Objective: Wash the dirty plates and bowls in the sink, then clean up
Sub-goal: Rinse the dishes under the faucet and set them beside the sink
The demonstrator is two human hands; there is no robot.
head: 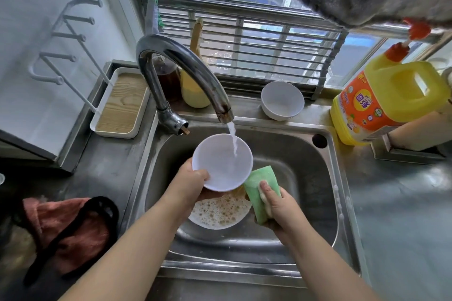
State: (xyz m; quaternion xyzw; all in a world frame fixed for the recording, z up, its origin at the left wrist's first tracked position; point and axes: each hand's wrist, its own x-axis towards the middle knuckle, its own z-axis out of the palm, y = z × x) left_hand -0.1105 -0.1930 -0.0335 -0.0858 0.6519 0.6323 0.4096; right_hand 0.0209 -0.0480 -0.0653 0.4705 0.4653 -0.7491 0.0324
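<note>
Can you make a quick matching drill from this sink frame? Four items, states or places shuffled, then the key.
Things:
1. white bowl
2. green sponge
3. plate
4. second white bowl

Places or states:
A. lies on the sink bottom, covered in brownish suds
B. stands on the ledge behind the sink, under the window
C. held under the running faucet by the left hand
D. gripped by the right hand, foam on its edge

Pairs: 1-C, 2-D, 3-A, 4-B
</note>
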